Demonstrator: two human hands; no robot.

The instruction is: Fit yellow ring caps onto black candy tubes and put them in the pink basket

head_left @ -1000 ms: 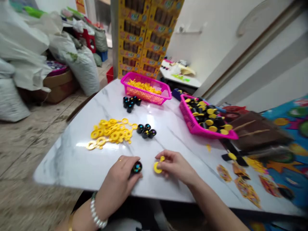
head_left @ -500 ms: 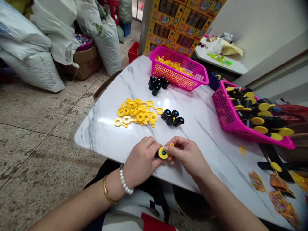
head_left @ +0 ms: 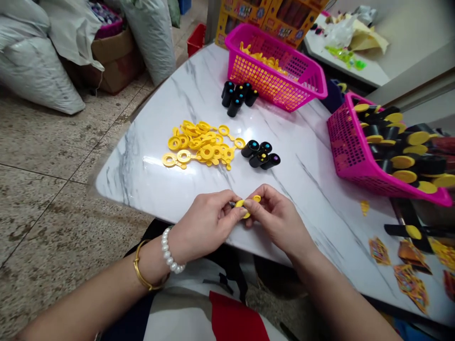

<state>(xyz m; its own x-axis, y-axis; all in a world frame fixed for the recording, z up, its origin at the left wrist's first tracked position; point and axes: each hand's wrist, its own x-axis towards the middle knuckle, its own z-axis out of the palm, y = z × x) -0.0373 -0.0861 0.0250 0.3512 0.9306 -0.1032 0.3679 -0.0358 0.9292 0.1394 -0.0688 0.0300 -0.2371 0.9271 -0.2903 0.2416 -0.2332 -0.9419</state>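
Observation:
Close to the table's front edge, both hands meet on one small piece. My left hand (head_left: 209, 220) is closed around a black cylinder that its fingers mostly hide, its thumb pressing the yellow ring cap (head_left: 241, 204) on the cylinder's end. From the other side my right hand (head_left: 279, 218) pinches the same yellow ring cap, with a small round yellow tab standing out above the fingers. Beyond the hands stand several black cylinders (head_left: 263, 158) with coloured centres. A loose pile of yellow ring caps (head_left: 206, 152) lies to their left.
More black cylinders (head_left: 233, 107) stand near a pink basket (head_left: 275, 94) of yellow parts. At right, another pink basket (head_left: 350, 161) holds capped black pieces. Printed packets (head_left: 410, 286) lie along the right side. Yellow boxes (head_left: 284, 35) are stacked behind; white sacks (head_left: 53, 71) stand on the floor.
The view has tilted down and closer. My left thumb has moved onto the face of the yellow ring cap, which is now turned and partly covered. Both hands keep their hold.

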